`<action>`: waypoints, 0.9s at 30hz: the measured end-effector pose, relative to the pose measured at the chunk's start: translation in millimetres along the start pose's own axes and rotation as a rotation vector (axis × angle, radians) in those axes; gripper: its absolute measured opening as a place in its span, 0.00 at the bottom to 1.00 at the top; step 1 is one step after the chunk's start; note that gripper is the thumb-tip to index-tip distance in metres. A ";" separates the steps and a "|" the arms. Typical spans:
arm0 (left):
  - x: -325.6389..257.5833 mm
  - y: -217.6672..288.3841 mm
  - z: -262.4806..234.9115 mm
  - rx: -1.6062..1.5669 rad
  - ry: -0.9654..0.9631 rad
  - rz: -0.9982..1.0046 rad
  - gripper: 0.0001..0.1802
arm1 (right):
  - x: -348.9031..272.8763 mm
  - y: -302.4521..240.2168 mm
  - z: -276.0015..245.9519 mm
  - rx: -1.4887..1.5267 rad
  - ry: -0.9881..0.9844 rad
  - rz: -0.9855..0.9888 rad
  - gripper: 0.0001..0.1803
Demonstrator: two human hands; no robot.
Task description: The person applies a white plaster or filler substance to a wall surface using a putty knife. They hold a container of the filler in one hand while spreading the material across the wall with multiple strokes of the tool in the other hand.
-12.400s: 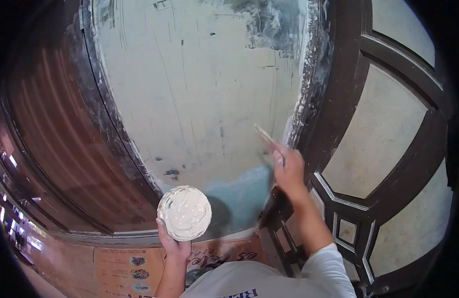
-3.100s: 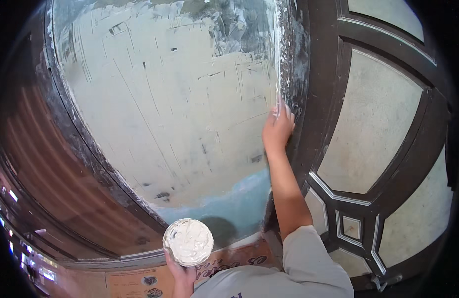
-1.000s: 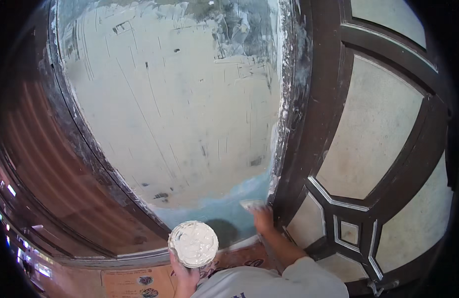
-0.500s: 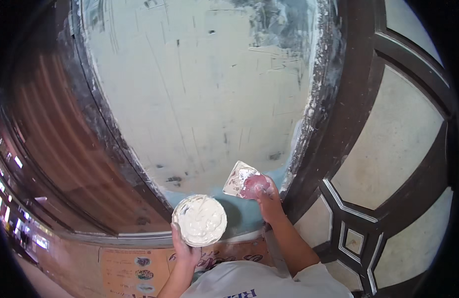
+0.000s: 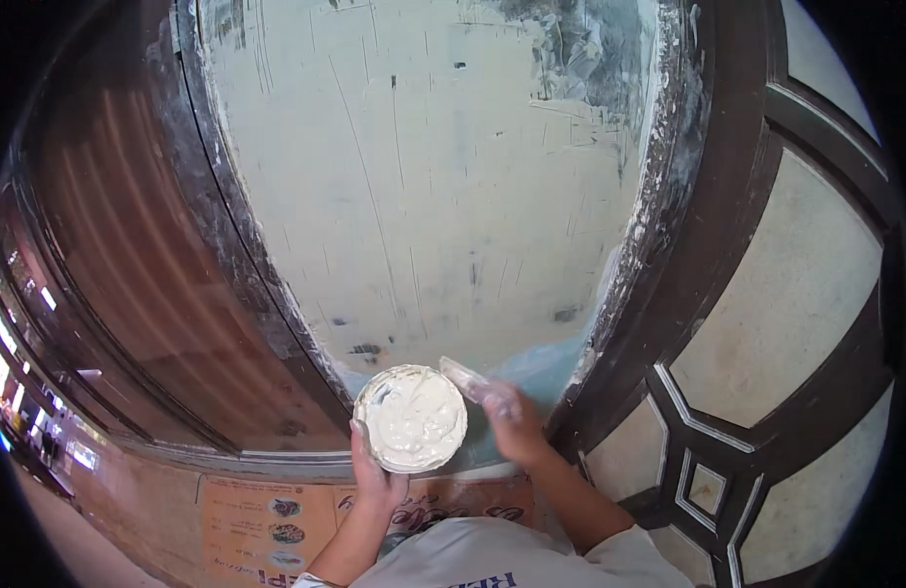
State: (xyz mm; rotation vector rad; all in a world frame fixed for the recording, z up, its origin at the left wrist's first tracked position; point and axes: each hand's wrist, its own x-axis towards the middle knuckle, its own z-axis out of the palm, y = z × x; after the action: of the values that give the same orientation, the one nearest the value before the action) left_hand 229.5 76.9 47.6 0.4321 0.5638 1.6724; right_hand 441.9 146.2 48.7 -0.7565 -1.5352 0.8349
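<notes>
While the left hand [image 5: 375,480] cups the putty bowl [image 5: 411,417] from below, level, its grip closed around the base, the bowl sits within reach. Right hand [image 5: 512,421], grip closed on putty knife [image 5: 465,378], holds the blade at the rim just beside it, near the coated wall panel [image 5: 424,186].

Even soft daylight, faint shadows, glare specks at lower left, strong fisheye bending, black corners
</notes>
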 end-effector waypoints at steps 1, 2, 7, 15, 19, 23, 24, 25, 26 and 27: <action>-0.1 0.2 1.8 0.000 -0.005 -0.003 0.36 | -4.6 18.8 -1.3 -0.193 -0.089 -0.087 0.19; -0.4 1.3 3.2 0.004 -0.009 -0.006 0.36 | -6.2 35.5 -3.6 -0.382 -0.175 -0.171 0.18; -2.8 2.0 -17.9 -0.038 0.004 0.017 0.34 | 6.7 3.0 -9.4 -0.248 -0.159 0.119 0.18; -4.2 17.1 -22.3 -0.040 -0.035 0.086 0.35 | 4.1 35.7 -25.7 -0.404 -0.388 -0.015 0.16; -6.8 22.7 -29.0 -0.085 0.016 0.124 0.34 | 24.1 18.7 -44.9 -0.313 -0.239 0.112 0.15; -7.2 20.8 -37.4 -0.097 -0.024 0.124 0.34 | 81.1 -31.7 -74.2 -0.513 0.018 -0.118 0.15; -8.4 21.0 -40.1 -0.080 -0.010 0.135 0.34 | 98.4 -51.1 -79.6 -0.604 0.069 -0.214 0.16; -8.9 20.5 -37.9 -0.082 -0.021 0.131 0.34 | 116.0 -73.9 -88.6 -0.714 0.111 -0.356 0.18; -9.7 19.8 -34.8 -0.083 -0.030 0.125 0.34 | 134.2 -96.2 -97.8 -0.824 0.156 -0.497 0.20; -10.8 19.9 -31.6 -0.080 -0.030 0.119 0.34 | 154.7 -113.8 -104.4 -0.926 0.227 -0.612 0.22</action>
State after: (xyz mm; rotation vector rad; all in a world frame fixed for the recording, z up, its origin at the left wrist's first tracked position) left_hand 197.4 59.9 34.0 0.4390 0.4550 1.7926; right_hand 526.1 224.9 234.4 -0.8997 -1.7788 -0.4542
